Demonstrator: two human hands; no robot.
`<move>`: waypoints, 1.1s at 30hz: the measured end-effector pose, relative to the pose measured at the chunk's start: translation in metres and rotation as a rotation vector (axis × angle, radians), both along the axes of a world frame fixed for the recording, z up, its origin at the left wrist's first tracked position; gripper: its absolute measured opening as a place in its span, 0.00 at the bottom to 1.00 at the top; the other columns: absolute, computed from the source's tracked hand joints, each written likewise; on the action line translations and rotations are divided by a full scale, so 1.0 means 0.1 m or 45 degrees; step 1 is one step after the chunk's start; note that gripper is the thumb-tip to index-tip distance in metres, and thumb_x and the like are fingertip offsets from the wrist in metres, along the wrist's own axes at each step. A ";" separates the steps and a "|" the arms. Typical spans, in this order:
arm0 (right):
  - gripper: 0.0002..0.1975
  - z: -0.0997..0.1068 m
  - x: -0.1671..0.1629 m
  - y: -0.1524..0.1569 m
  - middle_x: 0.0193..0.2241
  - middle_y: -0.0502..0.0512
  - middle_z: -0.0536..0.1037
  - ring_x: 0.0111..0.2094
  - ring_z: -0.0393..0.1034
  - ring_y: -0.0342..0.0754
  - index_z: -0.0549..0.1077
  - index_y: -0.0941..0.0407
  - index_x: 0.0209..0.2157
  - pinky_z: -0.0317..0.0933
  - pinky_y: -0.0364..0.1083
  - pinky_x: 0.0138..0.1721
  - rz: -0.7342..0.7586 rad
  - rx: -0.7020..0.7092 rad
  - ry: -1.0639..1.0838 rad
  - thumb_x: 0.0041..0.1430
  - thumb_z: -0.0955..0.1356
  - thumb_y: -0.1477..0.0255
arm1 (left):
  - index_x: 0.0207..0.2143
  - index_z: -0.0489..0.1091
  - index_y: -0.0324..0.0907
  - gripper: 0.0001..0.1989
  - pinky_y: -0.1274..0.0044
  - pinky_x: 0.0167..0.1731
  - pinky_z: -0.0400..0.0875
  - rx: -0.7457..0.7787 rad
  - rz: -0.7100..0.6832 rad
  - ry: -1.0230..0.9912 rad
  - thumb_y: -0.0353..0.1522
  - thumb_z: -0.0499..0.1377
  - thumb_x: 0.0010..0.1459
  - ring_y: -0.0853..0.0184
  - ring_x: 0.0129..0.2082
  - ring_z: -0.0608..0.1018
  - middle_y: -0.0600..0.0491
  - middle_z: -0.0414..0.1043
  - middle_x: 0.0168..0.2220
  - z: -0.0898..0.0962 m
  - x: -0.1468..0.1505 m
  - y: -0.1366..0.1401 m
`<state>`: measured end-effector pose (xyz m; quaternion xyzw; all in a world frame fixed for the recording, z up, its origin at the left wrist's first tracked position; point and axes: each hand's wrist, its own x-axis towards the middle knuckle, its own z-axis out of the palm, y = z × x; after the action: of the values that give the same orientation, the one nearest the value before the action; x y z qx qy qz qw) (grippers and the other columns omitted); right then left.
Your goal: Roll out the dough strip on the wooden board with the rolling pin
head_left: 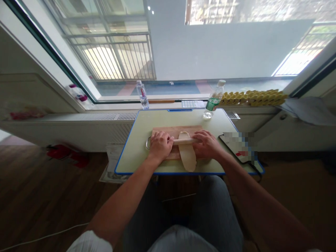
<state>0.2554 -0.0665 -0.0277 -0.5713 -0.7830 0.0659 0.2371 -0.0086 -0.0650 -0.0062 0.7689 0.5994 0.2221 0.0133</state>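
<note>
A pale wooden rolling pin (183,141) lies crosswise over a long, flattened strip of dough (188,158). My left hand (161,144) is closed on the pin's left end, and my right hand (206,144) on its right end. Beneath them is a wooden cutting board (172,130) with a metal ring handle (148,142) at its left side. The dough's near end hangs past the board's front edge toward the table edge. Both ends of the pin are covered by my hands.
The small table (136,157) has a blue rim. A water bottle with a green label (212,101) stands at its back right, a tablet-like object (233,147) at its right edge. Another clear bottle (142,95) and yellow stacked trays (253,98) sit along the windowsill.
</note>
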 end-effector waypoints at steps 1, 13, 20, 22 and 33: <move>0.13 0.02 -0.04 0.00 0.59 0.58 0.81 0.63 0.69 0.60 0.84 0.50 0.49 0.61 0.60 0.68 -0.025 -0.020 0.002 0.64 0.72 0.68 | 0.34 0.75 0.46 0.13 0.62 0.53 0.69 0.013 -0.008 0.022 0.39 0.58 0.72 0.52 0.51 0.78 0.47 0.81 0.43 -0.02 0.00 -0.01; 0.14 0.24 -0.44 0.21 0.49 0.66 0.83 0.56 0.71 0.61 0.80 0.56 0.42 0.62 0.55 0.57 -0.399 -0.058 -0.239 0.75 0.65 0.66 | 0.39 0.76 0.44 0.13 0.60 0.53 0.66 0.108 -0.018 0.176 0.35 0.53 0.73 0.51 0.52 0.76 0.43 0.80 0.45 -0.09 0.06 0.01; 0.23 0.25 -0.40 0.16 0.45 0.63 0.84 0.53 0.71 0.59 0.82 0.54 0.33 0.62 0.54 0.56 -0.302 0.043 -0.215 0.78 0.63 0.59 | 0.39 0.78 0.42 0.17 0.57 0.54 0.62 0.142 -0.121 0.197 0.37 0.52 0.75 0.50 0.52 0.76 0.42 0.82 0.44 -0.07 0.09 0.08; 0.26 0.24 -0.36 0.14 0.44 0.62 0.85 0.52 0.71 0.59 0.82 0.53 0.30 0.62 0.54 0.55 -0.315 0.087 -0.192 0.78 0.62 0.56 | 0.39 0.78 0.41 0.17 0.57 0.54 0.62 0.128 -0.149 0.199 0.38 0.52 0.75 0.50 0.52 0.76 0.42 0.82 0.44 -0.04 0.13 0.10; 0.20 0.17 -0.36 0.16 0.62 0.63 0.78 0.65 0.64 0.64 0.79 0.52 0.56 0.59 0.65 0.65 -0.294 -0.089 -0.202 0.77 0.60 0.61 | 0.47 0.76 0.44 0.13 0.54 0.58 0.63 0.041 0.011 0.140 0.38 0.53 0.74 0.47 0.56 0.76 0.40 0.80 0.52 0.03 0.25 0.08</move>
<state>0.2196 -0.0504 -0.0111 -0.6689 -0.7256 0.0201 0.1603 0.0168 -0.0571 -0.0029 0.7776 0.5988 0.1891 -0.0330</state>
